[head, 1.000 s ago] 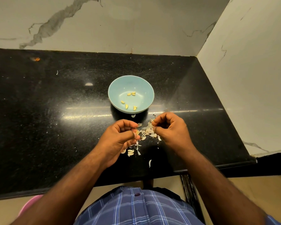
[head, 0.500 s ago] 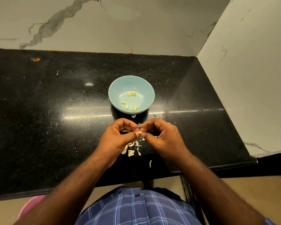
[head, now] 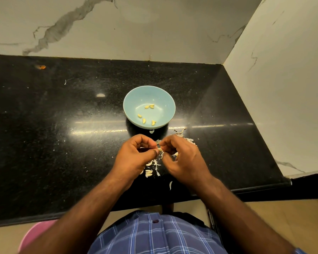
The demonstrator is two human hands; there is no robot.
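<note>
A light blue bowl (head: 163, 99) stands on the black countertop (head: 62, 134) and holds several peeled yellowish garlic cloves (head: 144, 121). Just in front of it, my left hand (head: 134, 158) and my right hand (head: 184, 158) meet fingertip to fingertip. Between them they pinch one small garlic clove (head: 159, 149) with papery skin hanging off it. Under and between my hands lies a pile of unpeeled cloves and white skins (head: 151, 169); my hands hide part of it.
More loose skins (head: 182, 132) lie to the right of the bowl. A marble wall runs along the back and the right side. The counter's front edge is near my body. A pink object (head: 37, 235) shows below the counter at the lower left.
My right hand has moved left from the skin pile to meet my left hand, and both now pinch the same clove.
</note>
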